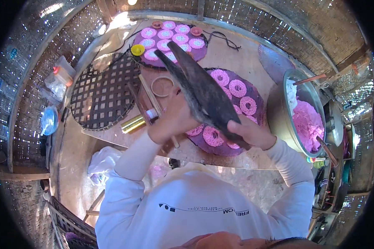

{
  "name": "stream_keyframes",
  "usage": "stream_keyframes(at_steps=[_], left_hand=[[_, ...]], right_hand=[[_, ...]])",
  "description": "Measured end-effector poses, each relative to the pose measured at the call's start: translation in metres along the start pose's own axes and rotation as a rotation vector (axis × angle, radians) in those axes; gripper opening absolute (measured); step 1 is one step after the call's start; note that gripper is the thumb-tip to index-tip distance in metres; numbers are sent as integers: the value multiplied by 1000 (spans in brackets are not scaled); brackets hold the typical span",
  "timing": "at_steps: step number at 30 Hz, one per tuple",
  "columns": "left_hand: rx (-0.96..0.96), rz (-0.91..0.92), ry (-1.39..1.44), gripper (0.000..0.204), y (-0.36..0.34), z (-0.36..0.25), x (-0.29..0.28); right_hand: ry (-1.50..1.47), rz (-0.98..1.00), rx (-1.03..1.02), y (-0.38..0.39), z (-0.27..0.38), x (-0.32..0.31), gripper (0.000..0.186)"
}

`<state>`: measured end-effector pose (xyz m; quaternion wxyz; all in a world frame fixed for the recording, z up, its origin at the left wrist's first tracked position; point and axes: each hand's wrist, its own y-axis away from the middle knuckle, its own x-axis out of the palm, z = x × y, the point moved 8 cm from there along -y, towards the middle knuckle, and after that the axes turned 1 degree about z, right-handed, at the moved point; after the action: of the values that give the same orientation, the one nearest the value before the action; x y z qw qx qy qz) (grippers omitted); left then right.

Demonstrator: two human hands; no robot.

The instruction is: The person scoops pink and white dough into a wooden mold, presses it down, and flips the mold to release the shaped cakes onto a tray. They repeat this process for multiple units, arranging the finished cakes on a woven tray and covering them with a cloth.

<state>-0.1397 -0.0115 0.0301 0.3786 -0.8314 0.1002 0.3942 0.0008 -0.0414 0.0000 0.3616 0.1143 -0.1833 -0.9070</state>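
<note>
1. Nearest the camera, one white shirt (212,191) is worn.
2. One desk (241,58) is laid with one lattice tray (104,91) and two purple mats (257,94).
3. One basin (280,120) is filled with pink dough (307,124).
4. One dark forked tool (205,95) is held above the nearer mat; stiffness and modest weight are expected, best gripped by both edges. Its lower end is clasped by the right hand (253,132), thumb on top; the left hand's (180,114) fingers are hidden, so its grip cannot be told.
5. About twenty rings (237,88), probably light and fragile, are seen.
6. Three small bowls (137,50) are counted.
</note>
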Motion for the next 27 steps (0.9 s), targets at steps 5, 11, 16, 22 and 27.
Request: stream_keyframes(at_steps=[5,11,16,22,27], left_hand=[[-273,-467,1721,57,-12,55,-17],[-231,-474,2248,46,-2,86,18],[-456,-615,2228,40,22,106,38],[-582,-821,2123,38,46,130,58],[-573,-884,2159,35,53,128,55]], right_hand=[[-207,88,79,-1,-28,-10,56],[-236,-19,351,-25,-56,-21,58],[108,-25,312,-54,-79,-40,68],[373,-78,313,-61,-82,-47,74],[465,-130,243,-65,-70,-48,74]])
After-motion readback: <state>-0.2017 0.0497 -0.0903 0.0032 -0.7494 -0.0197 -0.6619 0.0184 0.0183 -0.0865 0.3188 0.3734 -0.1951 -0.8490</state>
